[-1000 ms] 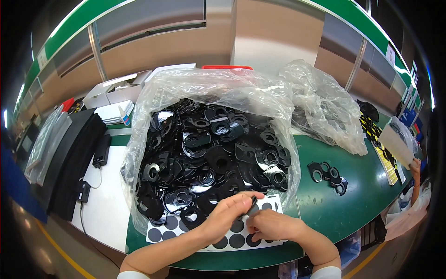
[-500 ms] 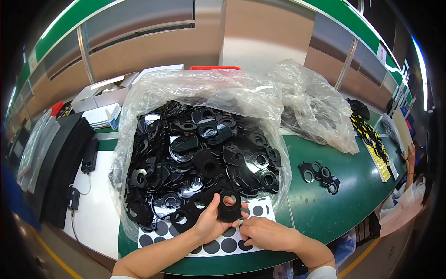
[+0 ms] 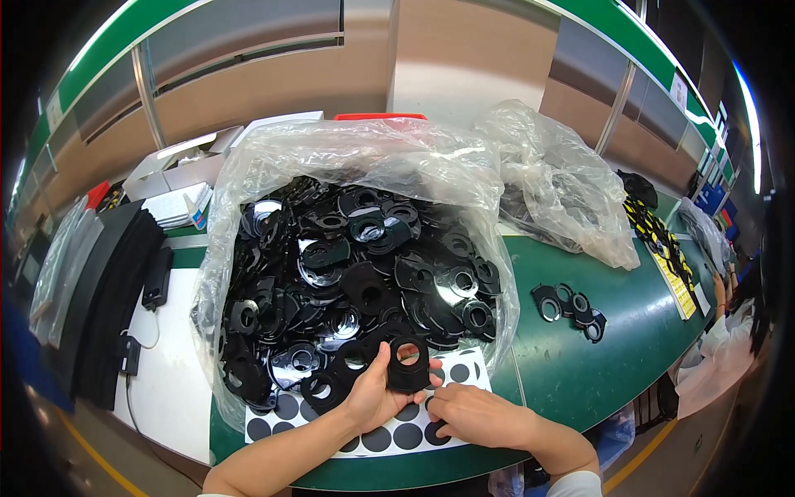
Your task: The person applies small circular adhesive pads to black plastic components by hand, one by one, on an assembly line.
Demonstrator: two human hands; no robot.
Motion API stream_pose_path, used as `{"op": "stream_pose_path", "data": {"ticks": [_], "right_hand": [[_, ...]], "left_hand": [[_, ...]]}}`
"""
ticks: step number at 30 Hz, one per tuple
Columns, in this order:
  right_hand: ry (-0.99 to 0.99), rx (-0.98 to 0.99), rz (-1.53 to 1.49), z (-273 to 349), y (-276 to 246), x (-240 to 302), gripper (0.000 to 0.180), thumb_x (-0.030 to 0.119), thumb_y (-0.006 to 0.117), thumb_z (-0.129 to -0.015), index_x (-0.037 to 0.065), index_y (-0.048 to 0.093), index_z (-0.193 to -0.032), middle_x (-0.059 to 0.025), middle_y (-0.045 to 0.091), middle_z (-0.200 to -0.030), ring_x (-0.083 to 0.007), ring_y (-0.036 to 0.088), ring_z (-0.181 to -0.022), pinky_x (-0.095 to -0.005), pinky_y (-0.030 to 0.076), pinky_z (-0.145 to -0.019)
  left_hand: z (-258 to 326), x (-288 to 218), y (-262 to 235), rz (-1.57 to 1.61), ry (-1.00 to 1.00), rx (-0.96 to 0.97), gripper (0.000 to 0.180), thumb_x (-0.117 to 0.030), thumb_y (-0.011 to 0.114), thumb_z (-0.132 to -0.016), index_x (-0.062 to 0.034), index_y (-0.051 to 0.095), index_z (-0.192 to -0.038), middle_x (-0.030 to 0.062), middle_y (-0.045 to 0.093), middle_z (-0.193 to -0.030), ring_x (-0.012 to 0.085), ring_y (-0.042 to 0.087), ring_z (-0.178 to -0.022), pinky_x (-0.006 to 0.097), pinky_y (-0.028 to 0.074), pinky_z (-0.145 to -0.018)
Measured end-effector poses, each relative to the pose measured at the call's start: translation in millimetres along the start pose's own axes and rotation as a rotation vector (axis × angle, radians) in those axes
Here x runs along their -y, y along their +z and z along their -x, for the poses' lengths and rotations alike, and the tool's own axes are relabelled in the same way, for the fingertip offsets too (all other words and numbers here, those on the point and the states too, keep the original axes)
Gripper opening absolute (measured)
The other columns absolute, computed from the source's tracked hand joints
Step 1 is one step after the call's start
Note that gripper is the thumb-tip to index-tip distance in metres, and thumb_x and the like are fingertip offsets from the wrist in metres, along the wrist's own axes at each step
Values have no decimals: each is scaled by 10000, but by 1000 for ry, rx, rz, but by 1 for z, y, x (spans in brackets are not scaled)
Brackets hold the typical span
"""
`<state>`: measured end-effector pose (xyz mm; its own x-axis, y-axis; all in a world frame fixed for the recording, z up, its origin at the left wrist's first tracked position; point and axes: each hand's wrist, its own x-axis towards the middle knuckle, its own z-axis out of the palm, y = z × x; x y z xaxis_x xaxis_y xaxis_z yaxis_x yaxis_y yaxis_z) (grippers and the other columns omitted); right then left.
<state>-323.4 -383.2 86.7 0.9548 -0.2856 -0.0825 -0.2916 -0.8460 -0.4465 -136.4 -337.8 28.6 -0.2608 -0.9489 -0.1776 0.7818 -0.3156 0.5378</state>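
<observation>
My left hand [image 3: 374,401] grips a black plastic part with a round hole [image 3: 408,379], held upright over the sheet's far edge. Its thumb lies along the part's left side, and fingertips show behind and below it. Close by on the right, my right hand [image 3: 476,417] is closed, its fingers curled and pinched together just above a white sheet of round black stickers [image 3: 465,362]. Whatever sits between those fingertips is too small or hidden to make out. A large clear plastic bag [image 3: 356,157], spread open, holds a heap of similar black ringed parts [image 3: 364,286].
Several loose black parts [image 3: 571,311] lie on the green tabletop [image 3: 571,381] to the right. Behind them sits another clear bag [image 3: 563,182]. Stacked black sheets [image 3: 103,290] and a white box [image 3: 182,161] stand at left. A co-worker's hand [image 3: 719,294] shows at far right.
The view has shifted slightly. My left hand still holds the black part, and my right hand stays almost in place. At far right the co-worker's hand has moved lower.
</observation>
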Motion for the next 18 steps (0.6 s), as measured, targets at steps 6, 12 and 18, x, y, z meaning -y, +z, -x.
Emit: {"op": "stream_pose_path", "data": {"ticks": [6, 12, 18], "right_hand": [[76, 190, -153, -5, -6, -4, 232, 95, 714, -724, -20, 534, -817, -148, 571, -853, -337, 569, -892, -415, 470, -744], [51, 139, -129, -2, -3, 6, 163, 77, 690, -726, -11, 554, -737, -145, 569, -843, -330, 585, -821, -416, 483, -694], [-50, 47, 81, 5, -3, 9, 96, 98, 631, -747, 17, 580, -747, -91, 532, -766, -280, 578, -775, -382, 471, -643]], "left_hand": [[-3, 2, -1, 5, -8, -7, 574, -518, 139, -973, -86, 391, -1255, 197, 500, -1237, 278, 549, -1024, 353, 445, -737], [0, 0, 1, 0, 12, -21, 563, -518, 149, -974, -87, 401, -1234, 195, 500, -1238, 274, 549, -1028, 355, 446, -740], [-4, 1, 3, -23, 8, -43, 569, -539, 152, -963, -89, 417, -1189, 201, 490, -1235, 302, 541, -1045, 366, 446, -731]]}}
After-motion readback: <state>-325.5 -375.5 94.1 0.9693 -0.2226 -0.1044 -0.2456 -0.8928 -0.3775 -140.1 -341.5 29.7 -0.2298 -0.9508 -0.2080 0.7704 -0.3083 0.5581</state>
